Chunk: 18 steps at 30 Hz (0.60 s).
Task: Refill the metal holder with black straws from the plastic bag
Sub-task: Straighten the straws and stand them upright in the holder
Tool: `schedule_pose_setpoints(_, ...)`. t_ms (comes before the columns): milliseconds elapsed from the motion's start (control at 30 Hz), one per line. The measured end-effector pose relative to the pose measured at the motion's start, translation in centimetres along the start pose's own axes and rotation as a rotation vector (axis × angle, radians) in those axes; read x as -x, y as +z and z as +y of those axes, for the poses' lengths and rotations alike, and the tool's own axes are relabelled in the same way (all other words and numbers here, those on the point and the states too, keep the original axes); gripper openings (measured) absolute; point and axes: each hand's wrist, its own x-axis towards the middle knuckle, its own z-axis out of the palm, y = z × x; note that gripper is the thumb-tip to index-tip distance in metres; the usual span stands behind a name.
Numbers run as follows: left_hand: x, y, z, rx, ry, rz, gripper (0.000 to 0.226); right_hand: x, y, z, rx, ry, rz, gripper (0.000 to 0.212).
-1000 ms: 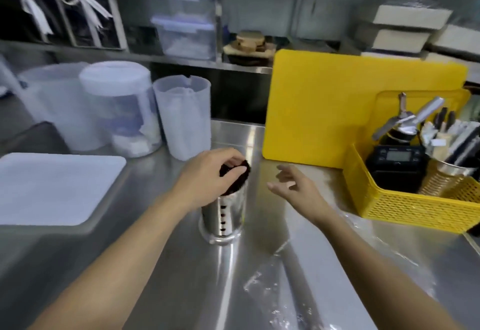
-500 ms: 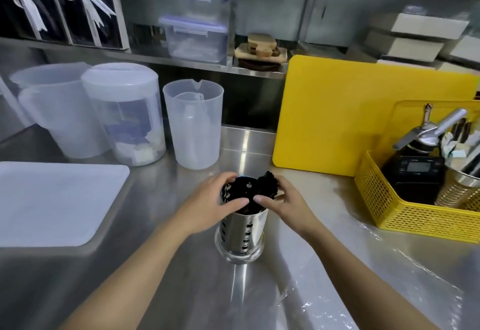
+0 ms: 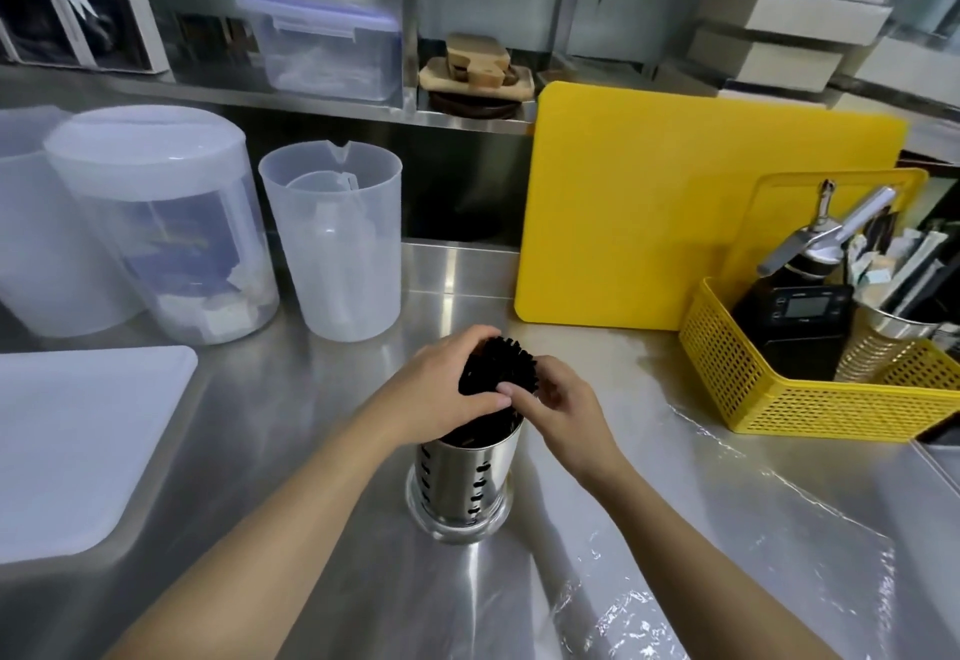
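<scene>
Black straws [image 3: 497, 367], a tight round bundle with a bristly ring of open ends, stood in the metal holder [image 3: 467, 475] at lower centre of the frame, a shiny perforated steel cylinder on a flared base, upright on the brushed steel worktop [image 3: 322, 493]. The left hand [image 3: 441, 389] curled around the bundle's left side; the right hand [image 3: 558, 407] pinched its right edge with bent fingers. Crinkled clear plastic bag [image 3: 727, 529] lay flat at lower right. A smooth yellow cutting board [image 3: 675, 202] leaned behind, beside a yellow mesh basket [image 3: 810, 399].
</scene>
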Motion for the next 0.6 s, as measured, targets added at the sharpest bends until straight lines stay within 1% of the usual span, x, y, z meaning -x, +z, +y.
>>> schedule_pose_setpoints(67,-0.31,0.06,-0.05,0.026,0.011,-0.028,0.057,0.08,0.07,0.04,-0.030,-0.013,-0.008,0.031)
schedule_pose_setpoints(100,-0.40,0.07,-0.08,0.039,0.022,-0.040,0.055,0.12,0.10,-0.07,-0.048,-0.020,-0.020,0.027)
schedule_pose_setpoints(167,-0.53,0.10,-0.18,0.074,0.034,-0.043,0.050,0.11,0.25,-0.16,-0.079,-0.028,-0.046,0.007)
schedule_pose_setpoints(200,-0.53,0.07,-0.21,0.093,0.036,-0.036,0.047,0.07,0.34,-0.16,-0.087,-0.035,-0.048,0.005)
schedule_pose_setpoints(367,-0.26,0.03,0.00,0.118,0.031,0.002,0.030,-0.13,0.79,-0.14,-0.011,-0.036,0.004,0.012)
schedule_pose_setpoints(500,-0.32,0.29,-0.05,0.085,0.015,0.043,0.020,-0.55,0.95,0.14,0.113,-0.054,0.001,0.025)
schedule_pose_setpoints(600,-0.32,0.38,-0.32,0.084,-0.011,0.065,0.016,-0.85,0.81,0.13,0.123,-0.087,-0.030,0.021)
